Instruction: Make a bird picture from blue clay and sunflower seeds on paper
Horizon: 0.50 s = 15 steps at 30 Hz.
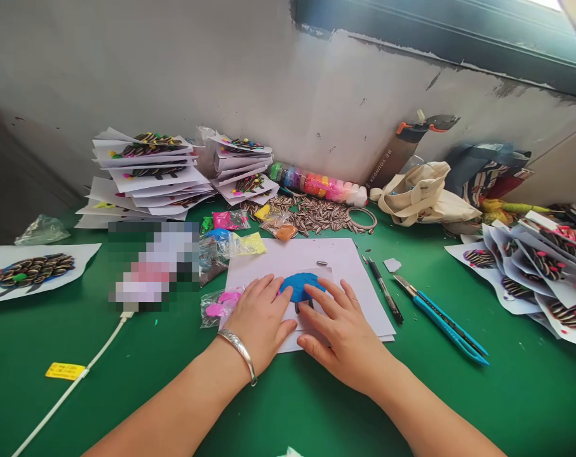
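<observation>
Both palms down: left hand (261, 317) and right hand (345, 333), fingers spread flat, pressing blue clay (300, 285) onto white paper (354, 273).

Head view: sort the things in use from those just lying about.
In use: blue clay, touched by left hand and right hand; white sheet under it; likely the seed pile.
Lying about: blue knife, black pen, cloth bag, stacked cards.
</observation>
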{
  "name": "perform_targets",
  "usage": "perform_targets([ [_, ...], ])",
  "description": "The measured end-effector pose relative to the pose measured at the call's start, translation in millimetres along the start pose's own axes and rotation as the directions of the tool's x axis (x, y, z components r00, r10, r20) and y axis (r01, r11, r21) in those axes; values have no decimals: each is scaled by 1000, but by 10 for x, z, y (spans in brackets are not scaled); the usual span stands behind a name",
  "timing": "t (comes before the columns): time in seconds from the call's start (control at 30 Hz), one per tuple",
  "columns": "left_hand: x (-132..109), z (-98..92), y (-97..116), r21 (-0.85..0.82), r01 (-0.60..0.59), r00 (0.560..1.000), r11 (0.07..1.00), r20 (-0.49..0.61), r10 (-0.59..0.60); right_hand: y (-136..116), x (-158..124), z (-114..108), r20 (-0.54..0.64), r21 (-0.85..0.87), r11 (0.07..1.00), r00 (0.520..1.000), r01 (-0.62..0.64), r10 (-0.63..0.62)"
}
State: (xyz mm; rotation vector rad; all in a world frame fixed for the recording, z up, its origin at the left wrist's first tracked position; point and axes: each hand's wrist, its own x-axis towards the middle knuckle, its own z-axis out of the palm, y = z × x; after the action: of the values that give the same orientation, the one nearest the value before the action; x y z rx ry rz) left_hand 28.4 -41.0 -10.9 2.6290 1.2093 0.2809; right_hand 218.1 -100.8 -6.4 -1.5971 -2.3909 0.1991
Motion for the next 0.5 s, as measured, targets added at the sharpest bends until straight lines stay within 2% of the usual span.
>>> perform_targets([
  [0.13, 2, -6, 0, 4, -5, 1000, 1000, 6, 5, -5, 2, -15, -20, 24, 999, 999, -26, 26],
  [0.27, 4, -13, 4, 17, 2, 1000, 1000, 25, -2, -20, 2, -6, -15, 51, 999, 1000, 4, -4],
  [0.37, 5, -19, 4, 22, 2, 999, 1000, 38, -3, 89, 28, -1, -126, 56, 998, 992, -6, 13],
  [0.47, 3, -25, 0, 20, 7, 999, 1000, 37, -8, 311, 111, -40, -278, 72, 996, 958, -53, 71],
  [0.5, 2, -26, -1, 19, 8, 999, 1000, 35, -8, 388, 156, -64, -291, 72, 994, 952, -78, 96],
])
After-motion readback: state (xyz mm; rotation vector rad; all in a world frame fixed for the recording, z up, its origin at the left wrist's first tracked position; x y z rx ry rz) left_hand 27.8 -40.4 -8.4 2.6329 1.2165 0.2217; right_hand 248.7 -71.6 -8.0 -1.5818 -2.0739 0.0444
